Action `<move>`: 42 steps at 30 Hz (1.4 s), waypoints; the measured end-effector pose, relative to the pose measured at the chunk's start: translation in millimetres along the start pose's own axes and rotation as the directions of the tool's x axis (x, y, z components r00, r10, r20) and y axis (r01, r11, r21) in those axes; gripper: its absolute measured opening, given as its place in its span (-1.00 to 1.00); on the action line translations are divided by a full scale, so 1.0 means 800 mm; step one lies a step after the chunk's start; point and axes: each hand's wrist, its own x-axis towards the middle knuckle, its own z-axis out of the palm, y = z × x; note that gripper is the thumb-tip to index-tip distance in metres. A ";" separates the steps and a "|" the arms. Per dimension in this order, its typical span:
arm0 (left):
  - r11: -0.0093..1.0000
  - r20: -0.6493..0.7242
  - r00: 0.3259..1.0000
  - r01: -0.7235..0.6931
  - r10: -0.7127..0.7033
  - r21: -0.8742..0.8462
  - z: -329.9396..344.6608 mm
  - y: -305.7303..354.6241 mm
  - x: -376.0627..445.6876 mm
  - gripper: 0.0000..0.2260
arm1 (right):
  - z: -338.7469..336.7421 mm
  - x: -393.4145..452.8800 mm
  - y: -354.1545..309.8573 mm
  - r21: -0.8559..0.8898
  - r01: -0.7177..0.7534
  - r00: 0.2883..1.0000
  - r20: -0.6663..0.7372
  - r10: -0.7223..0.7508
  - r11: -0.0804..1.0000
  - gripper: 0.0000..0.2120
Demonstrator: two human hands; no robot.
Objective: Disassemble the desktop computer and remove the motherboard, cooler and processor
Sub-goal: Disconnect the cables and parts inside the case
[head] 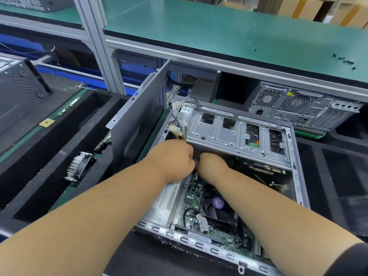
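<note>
- Left hand (175,158) and right hand (212,163) are meeting knuckle to knuckle at frame centre, just under the lower edge of the drive cage (235,134); fingers are curling down out of sight, so can't tell what either is holding, probably a cable plug.
- Yellow-and-black power cables (178,130) are running up from beside the left hand, upper left of it.
- Risk: yanking a latched plug could be bending header pins or flexing the motherboard (194,196); knuckles could be scraping the cage's sheet-metal edge.
- Both forearms are reaching in from the bottom corners, the right one crossing over the cooler fan (216,206).
- Motherboard and cooler are still sitting inside the open case (298,176), lower centre; the processor isn't visible.
</note>
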 end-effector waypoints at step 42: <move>0.998 -0.023 0.999 -0.046 0.047 0.036 0.007 -0.006 0.007 -0.80 | 0.008 -0.026 0.043 0.340 -0.166 0.961 -0.157 0.229 0.926 -0.66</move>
